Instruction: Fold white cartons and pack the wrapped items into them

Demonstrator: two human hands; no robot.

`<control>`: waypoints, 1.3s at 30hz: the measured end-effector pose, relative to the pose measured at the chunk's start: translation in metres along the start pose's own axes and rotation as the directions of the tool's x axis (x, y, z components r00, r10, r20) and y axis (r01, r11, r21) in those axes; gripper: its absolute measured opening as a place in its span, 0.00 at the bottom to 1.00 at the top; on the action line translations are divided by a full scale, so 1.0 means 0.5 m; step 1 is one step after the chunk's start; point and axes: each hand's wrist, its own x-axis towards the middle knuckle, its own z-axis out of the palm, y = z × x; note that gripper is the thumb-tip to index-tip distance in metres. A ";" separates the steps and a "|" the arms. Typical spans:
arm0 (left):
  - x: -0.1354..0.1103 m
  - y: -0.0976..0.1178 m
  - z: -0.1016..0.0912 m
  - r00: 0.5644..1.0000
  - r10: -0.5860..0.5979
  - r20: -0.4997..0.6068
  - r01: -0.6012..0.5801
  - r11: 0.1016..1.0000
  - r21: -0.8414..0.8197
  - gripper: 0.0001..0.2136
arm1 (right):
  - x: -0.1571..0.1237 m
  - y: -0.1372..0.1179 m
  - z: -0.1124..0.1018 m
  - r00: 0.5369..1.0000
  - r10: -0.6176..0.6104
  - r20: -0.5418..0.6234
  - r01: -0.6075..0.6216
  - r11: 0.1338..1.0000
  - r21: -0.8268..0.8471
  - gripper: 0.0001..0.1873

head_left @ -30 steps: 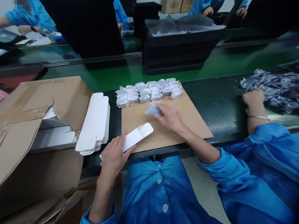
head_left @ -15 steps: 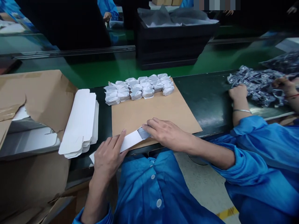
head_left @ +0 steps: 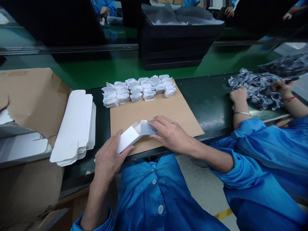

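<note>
A small white carton (head_left: 128,140) is opened out into a box shape above the front edge of a brown cardboard sheet (head_left: 163,109). My left hand (head_left: 108,158) wraps its near left end, thumb on one side and fingers on the other. At the carton's open right end, my right hand (head_left: 168,132) pinches an end flap bearing small dark print. The carton's inside is mostly hidden from me. Small bundles wrapped in white paper (head_left: 136,96) stand in rows along the sheet's far edge. A stack of flat white cartons (head_left: 69,128) lies to the left of my hands.
A torn cardboard box (head_left: 29,93) holding more flat cartons is at far left. Behind the bundles stands a black bin (head_left: 178,45) with a liner. On the right, a co-worker's hands (head_left: 239,96) touch a pile of clear plastic bags (head_left: 260,86) with dark contents.
The carton has gone from flattened to a squared box, its end flaps now standing apart. My right hand has stayed at that end. The view has shifted slightly.
</note>
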 end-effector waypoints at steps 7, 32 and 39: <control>-0.015 0.017 -0.001 0.988 0.152 0.018 -0.152 0.987 0.058 0.26 | 0.007 0.031 0.010 0.965 -0.258 0.045 0.232 0.922 0.309 0.17; 0.000 0.056 0.014 0.970 0.199 -0.142 -0.196 0.980 0.038 0.24 | 0.001 -0.025 0.017 0.978 0.092 0.189 -0.202 0.670 0.714 0.28; 0.050 0.094 -0.032 0.974 0.073 -0.217 -0.067 0.997 0.034 0.31 | -0.032 0.145 -0.085 0.843 0.538 0.022 -0.450 0.681 0.578 0.21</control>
